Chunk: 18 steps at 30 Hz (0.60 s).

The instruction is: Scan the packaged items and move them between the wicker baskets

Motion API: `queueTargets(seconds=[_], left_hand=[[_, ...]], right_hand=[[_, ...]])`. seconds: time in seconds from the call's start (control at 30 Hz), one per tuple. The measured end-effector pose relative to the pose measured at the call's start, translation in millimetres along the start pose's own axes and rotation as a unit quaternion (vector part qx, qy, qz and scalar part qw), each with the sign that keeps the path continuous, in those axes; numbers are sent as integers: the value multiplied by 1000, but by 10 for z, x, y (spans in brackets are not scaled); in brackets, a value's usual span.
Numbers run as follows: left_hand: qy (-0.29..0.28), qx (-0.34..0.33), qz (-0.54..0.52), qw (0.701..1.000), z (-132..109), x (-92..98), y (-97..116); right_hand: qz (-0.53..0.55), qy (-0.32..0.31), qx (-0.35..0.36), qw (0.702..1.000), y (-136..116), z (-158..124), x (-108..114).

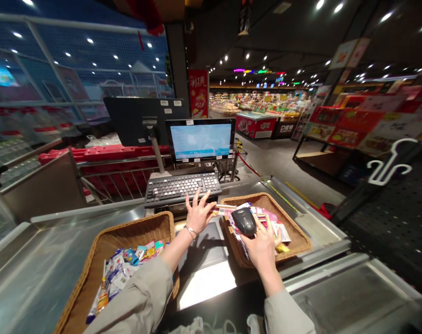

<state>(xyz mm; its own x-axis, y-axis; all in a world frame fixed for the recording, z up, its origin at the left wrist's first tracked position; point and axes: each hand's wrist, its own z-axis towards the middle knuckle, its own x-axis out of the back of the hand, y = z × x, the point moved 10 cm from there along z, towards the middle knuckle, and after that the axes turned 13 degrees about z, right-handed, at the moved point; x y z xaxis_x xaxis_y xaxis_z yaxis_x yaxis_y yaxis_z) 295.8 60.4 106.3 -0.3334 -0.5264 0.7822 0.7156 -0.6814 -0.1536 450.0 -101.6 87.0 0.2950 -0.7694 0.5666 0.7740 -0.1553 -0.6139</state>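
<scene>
My left hand [198,214] is between the two baskets, just in front of the keyboard [183,186], and pinches one end of a thin, long package [220,210]. Over the right wicker basket [294,232], my right hand [262,243] holds a black handheld scanner [244,221], its head over the basket's contents. Pink, white and yellow packets lie in that basket. My left forearm reaches across the left wicker basket [88,260], where several small blue, white and colourful packets [118,273] lie.
A lit monitor [202,141] stands behind the keyboard, with a second dark screen [141,118] to its left. Metal counter surfaces [40,260] extend on both sides. A white hook [390,164] is at the right, and shop shelves and a red freezer [256,125] are farther back.
</scene>
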Motion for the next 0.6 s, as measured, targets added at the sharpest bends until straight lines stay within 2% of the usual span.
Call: queueTargets(seconds=[0.27,0.6], left_hand=[[-7,-39,-18,999,107,-103,284],[-29,-104,-36,994,181,-273,588]], right_hand=[[-24,32,-36,999,194,34,226],[-24,65,-75,995,544,14,347]])
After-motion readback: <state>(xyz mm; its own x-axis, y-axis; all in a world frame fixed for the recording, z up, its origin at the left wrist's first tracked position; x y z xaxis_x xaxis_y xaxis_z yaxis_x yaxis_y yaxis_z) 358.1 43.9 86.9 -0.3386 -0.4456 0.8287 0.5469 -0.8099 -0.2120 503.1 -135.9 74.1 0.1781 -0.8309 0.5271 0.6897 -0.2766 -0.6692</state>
